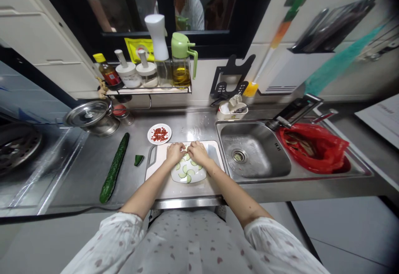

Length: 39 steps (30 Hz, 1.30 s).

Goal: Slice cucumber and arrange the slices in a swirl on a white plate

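Note:
A white plate (197, 177) lies on the cutting board (162, 187), with several thin half-round cucumber slices (188, 178) spread over it. Over the plate's far edge, my left hand (175, 153) has its fingers pinched at a pale green slice. Close beside it, my right hand (198, 153) is closed too, its fingertips at a slice near the middle of the far edge. The fingers partly hide these slices. Left of the board are a cucumber piece (139, 160) and a long whole cucumber (114, 168).
Beyond the board sits a small dish (150, 139) of chopped red pieces. To the right are the sink (258, 153) and a red plastic bag (314, 153). A lidded pot (104, 126) stands back left, below a rack with an oil bottle (181, 64).

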Each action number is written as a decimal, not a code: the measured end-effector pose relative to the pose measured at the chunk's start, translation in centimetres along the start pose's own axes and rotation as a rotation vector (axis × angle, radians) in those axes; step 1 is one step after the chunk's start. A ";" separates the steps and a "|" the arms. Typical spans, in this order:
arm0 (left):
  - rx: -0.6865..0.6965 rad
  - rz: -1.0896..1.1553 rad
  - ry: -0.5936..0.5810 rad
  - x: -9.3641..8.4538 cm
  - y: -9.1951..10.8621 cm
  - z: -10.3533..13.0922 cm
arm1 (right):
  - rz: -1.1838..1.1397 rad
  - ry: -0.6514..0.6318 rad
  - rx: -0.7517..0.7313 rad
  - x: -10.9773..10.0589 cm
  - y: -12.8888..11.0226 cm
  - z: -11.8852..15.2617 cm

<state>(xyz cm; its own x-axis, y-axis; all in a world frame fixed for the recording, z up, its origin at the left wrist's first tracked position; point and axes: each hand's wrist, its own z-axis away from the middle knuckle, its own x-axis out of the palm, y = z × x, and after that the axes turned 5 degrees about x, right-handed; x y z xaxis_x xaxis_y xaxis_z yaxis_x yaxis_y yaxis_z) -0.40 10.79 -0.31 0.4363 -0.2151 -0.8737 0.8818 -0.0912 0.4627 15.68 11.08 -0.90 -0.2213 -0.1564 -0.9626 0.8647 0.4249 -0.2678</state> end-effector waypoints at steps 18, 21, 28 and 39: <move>-0.015 0.016 0.027 0.5 0.5 0.2 | 0.030 0.017 0.087 0.6 -0.8 0.1; -0.025 0.011 0.017 0.4 0.7 0.2 | 0.035 0.017 0.091 0.5 -0.8 0.2; -0.047 0.078 0.038 -0.2 1.0 0.3 | -0.003 0.057 0.104 -0.1 -1.0 0.6; -0.112 0.213 0.158 -2.5 -2.5 0.0 | -0.247 0.287 0.199 -1.6 -1.6 3.6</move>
<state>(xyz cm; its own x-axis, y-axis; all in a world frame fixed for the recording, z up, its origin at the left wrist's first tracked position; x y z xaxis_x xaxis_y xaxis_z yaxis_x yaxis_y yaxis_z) -3.72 11.58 0.67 0.6287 -0.0627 -0.7751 0.7776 0.0501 0.6267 16.28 7.46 1.21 -0.5250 0.0350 -0.8504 0.8339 0.2208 -0.5058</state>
